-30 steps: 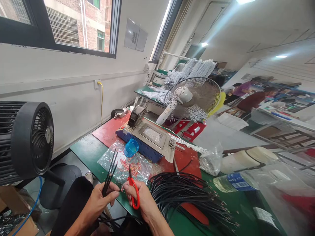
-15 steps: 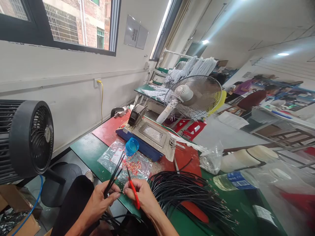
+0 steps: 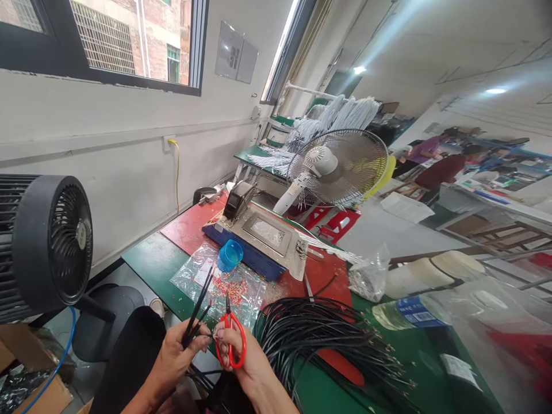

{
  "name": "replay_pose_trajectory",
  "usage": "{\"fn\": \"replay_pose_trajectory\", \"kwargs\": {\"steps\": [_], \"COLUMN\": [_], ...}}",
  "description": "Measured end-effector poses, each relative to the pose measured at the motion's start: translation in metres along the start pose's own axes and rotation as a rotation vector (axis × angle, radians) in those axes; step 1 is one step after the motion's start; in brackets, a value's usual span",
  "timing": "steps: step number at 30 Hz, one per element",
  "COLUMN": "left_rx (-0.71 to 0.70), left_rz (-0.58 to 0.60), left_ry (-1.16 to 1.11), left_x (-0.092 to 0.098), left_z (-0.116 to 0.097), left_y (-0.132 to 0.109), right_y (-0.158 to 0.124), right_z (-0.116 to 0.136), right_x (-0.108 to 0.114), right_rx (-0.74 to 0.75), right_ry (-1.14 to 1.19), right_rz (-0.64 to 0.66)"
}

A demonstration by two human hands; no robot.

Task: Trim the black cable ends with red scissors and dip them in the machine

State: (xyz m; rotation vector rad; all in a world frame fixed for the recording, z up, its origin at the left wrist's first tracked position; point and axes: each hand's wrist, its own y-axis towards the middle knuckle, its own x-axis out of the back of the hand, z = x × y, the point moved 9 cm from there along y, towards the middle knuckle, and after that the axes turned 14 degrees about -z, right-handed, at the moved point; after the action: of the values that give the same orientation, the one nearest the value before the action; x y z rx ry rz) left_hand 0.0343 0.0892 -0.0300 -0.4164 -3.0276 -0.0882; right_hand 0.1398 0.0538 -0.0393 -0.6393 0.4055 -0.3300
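Note:
My left hand (image 3: 176, 355) grips a few thin black cables (image 3: 197, 307) whose ends stick up and away from me. My right hand (image 3: 241, 357) holds small red-handled scissors (image 3: 232, 339), blades pointing up, right beside the cable ends at the table's near edge. A big coiled bundle of black cables (image 3: 317, 339) lies on the green table (image 3: 150, 261) just right of my right hand.
A clear bag with red bits (image 3: 224, 287) and a blue cup (image 3: 230, 255) lie ahead, before a blue-and-grey machine (image 3: 259, 238). A black fan (image 3: 47, 244) stands left, a white fan (image 3: 336, 169) behind. A plastic bottle (image 3: 407, 313) lies right. People work far right.
The scissors turned from slanted to upright, their red loops now facing me. My hands drew slightly nearer and lower, and the cable ends shifted a little.

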Motion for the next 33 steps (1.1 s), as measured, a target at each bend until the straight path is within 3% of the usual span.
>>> {"fn": "replay_pose_trajectory", "kwargs": {"steps": [5, 13, 16, 19, 23, 33], "left_rx": [0.168, 0.208, 0.225, 0.232, 0.196, 0.148], "left_rz": [0.033, -0.013, -0.048, -0.117, -0.156, -0.125], "left_ry": [-0.125, -0.122, -0.08, -0.052, -0.077, -0.106], "left_x": [-0.003, 0.003, 0.01, 0.019, 0.024, 0.023], "left_z": [0.006, 0.004, 0.012, 0.019, 0.018, 0.013], "left_y": [-0.003, -0.004, -0.004, -0.002, 0.001, 0.0], "right_y": [-0.005, -0.001, -0.01, -0.027, -0.039, -0.041], "right_z": [0.009, 0.01, 0.026, 0.035, 0.014, -0.008], "right_x": [-0.001, 0.002, 0.005, 0.0, -0.001, -0.004], "right_rx": [0.084, 0.178, 0.366, 0.511, 0.355, 0.229], "right_ry": [-0.009, -0.127, -0.33, -0.518, -0.638, -0.657], "right_rz": [0.005, -0.041, -0.013, 0.126, 0.257, 0.227]}}
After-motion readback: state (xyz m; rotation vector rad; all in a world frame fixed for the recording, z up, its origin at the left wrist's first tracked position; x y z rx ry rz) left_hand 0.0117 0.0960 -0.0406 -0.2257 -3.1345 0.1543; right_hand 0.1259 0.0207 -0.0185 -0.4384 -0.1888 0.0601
